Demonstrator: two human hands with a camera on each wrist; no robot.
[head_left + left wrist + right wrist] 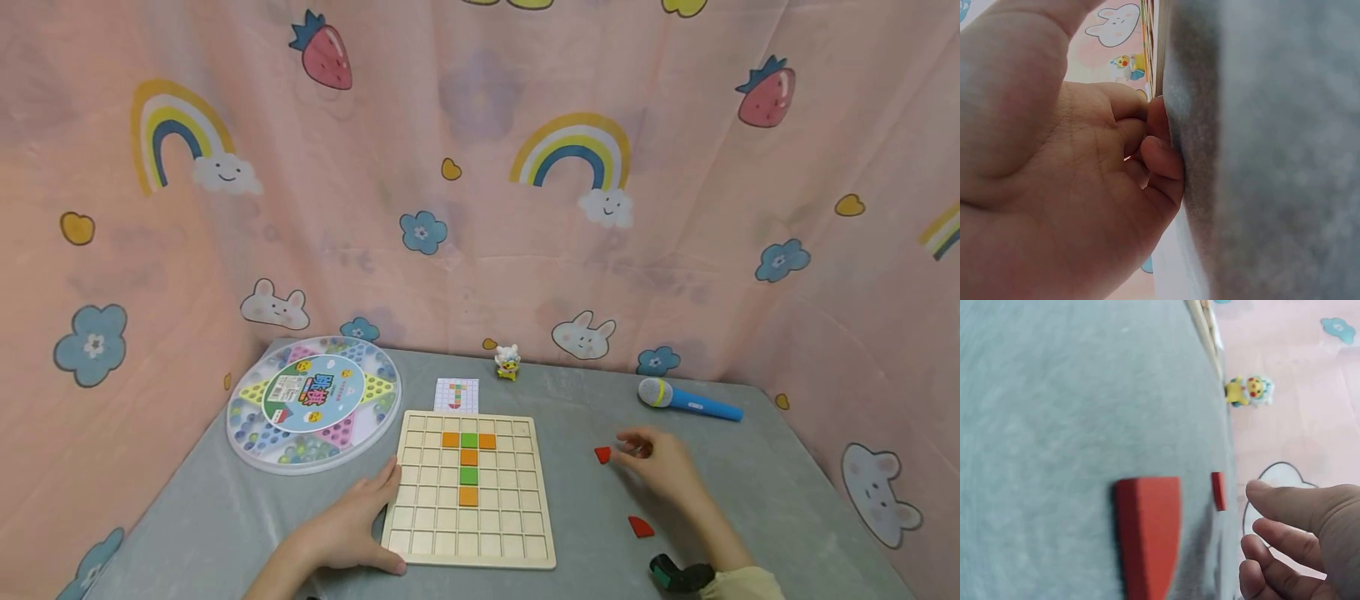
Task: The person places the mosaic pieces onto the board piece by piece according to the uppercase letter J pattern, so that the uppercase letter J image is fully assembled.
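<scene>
A square wooden grid board (435, 518) holds several orange and green tiles in a T shape. My left hand (348, 518) rests against the board's left side, its thumb at the near left corner. In the left wrist view, the fingers (1163, 159) are bent at the board's edge, low to the tabletop. Beside a small red quarter-round piece (602, 455), my right hand (660, 468) hovers with thumb and fingers apart, holding nothing. A second red piece (641, 527) lies nearer; it looks large in the right wrist view.
Behind the board lies a pattern card (456, 395), with a small figurine (507, 362) further back. A round Chinese checkers box (315, 400) sits at left. The blue toy microphone (690, 401) lies back right. A pink patterned curtain (480, 275) rises behind the grey tabletop (577, 517).
</scene>
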